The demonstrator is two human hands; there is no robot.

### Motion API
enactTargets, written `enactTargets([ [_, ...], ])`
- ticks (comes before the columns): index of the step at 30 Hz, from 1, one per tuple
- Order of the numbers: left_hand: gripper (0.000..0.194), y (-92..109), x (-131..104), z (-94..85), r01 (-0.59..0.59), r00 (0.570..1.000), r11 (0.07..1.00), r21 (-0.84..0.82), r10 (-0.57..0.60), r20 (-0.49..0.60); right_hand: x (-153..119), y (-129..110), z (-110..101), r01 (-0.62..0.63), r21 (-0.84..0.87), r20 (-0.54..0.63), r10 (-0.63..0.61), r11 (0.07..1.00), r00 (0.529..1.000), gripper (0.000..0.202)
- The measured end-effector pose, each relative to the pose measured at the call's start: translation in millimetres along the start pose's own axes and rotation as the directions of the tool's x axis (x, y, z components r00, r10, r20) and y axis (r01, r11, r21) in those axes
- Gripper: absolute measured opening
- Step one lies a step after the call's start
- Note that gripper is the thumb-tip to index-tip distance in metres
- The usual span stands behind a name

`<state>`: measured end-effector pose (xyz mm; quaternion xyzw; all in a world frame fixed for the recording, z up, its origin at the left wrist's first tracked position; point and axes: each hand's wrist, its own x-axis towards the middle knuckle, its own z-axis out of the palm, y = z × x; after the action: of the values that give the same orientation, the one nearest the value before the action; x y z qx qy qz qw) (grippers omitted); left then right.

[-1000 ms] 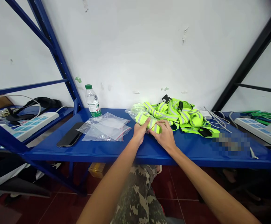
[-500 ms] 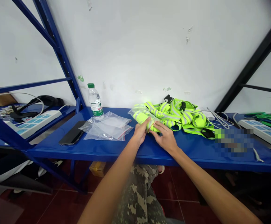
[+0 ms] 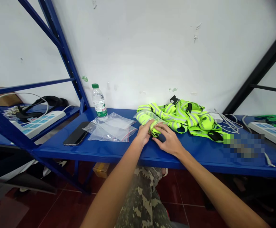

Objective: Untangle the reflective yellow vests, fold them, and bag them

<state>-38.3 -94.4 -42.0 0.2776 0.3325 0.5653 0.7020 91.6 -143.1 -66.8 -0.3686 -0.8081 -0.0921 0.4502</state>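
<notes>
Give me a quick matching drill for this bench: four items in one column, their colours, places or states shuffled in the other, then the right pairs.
1. Water bottle
2. Smartphone
3. Loose zip bags
4. Bagged strap roll

A. Yellow-green, held in the left hand, with the right hand at its open end
B. Black, lying flat
C. Upright, with a green cap
D. Clear, overlapping, with red lines near the edges

Right pairs: 1-C, 2-B, 3-D, 4-A.
</notes>
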Motion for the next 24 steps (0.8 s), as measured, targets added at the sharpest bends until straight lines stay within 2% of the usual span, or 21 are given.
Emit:
enactTargets([
  [2,0.021,1,2,-1.3,0.011,1.0,1.0,-0.002,-0.011,0.012,-1,2,1,-0.006,-0.006,0.037,0.006,1.0,0.999,0.034],
  [4,0.022,0,4,-2.8,0.023,0.999,1.0,0.011,-0.024,0.04,-1,3,3,-0.024,-0.018,0.021,0.024,1.0,0.999,0.032],
  [12,0.038,-4,2,-2.7,0.029,0.989,0.995,0.09,-0.042,0.139,0,2,-1,-0.077,-0.113,-0.194,0.054,0.991,0.979,0.029],
  [18,0.038,-4,-6,-0.1,0.038,0.955,0.99,0.139,-0.077,0.287,1,-1,-1,-0.126,-0.391,-0.17,0.063,0.912,0.983,0.021],
  [24,0.031,-4,-4,-0.3,0.078,0.942,0.979,0.189,-0.134,0.308,0,1,6,-0.22,-0.454,-0.176,0.155,0.863,0.972,0.024],
])
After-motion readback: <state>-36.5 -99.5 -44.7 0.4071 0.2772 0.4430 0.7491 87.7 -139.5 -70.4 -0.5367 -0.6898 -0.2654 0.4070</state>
